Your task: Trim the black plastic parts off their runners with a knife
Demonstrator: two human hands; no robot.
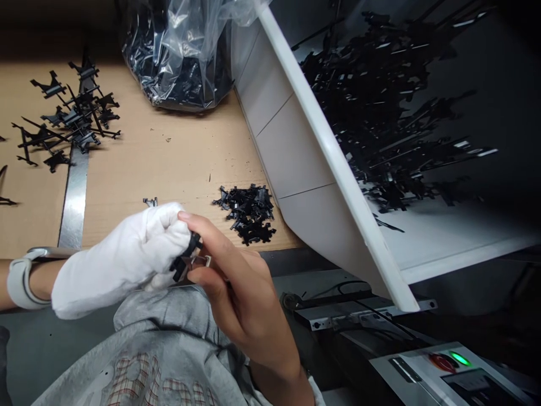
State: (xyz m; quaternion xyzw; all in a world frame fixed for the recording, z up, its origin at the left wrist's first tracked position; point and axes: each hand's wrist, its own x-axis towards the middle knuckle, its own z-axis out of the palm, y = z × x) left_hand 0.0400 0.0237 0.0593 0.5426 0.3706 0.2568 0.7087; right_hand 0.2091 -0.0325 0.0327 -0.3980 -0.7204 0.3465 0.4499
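My left hand [139, 248], in a white glove, is closed around a small black plastic part [186, 256] above the table's front edge. My right hand [240, 287] is bare and meets it from the right, thumb and index finger curled about the same part. The index fingertip presses against the glove. A small shiny piece [207, 260] shows between the right fingers; its kind is unclear. Just beyond the glove lies another black plastic part [150, 201]. To the right of it is a pile of small black parts [249, 211].
Branching black plastic pieces [80, 115] lie at the far left across a metal strip [75, 192]. A clear bag [181, 62] of dark parts stands at the back. On the right, a tilted white bin [338, 163] holds many black pieces [380, 107]. Below it is a control box [452, 372].
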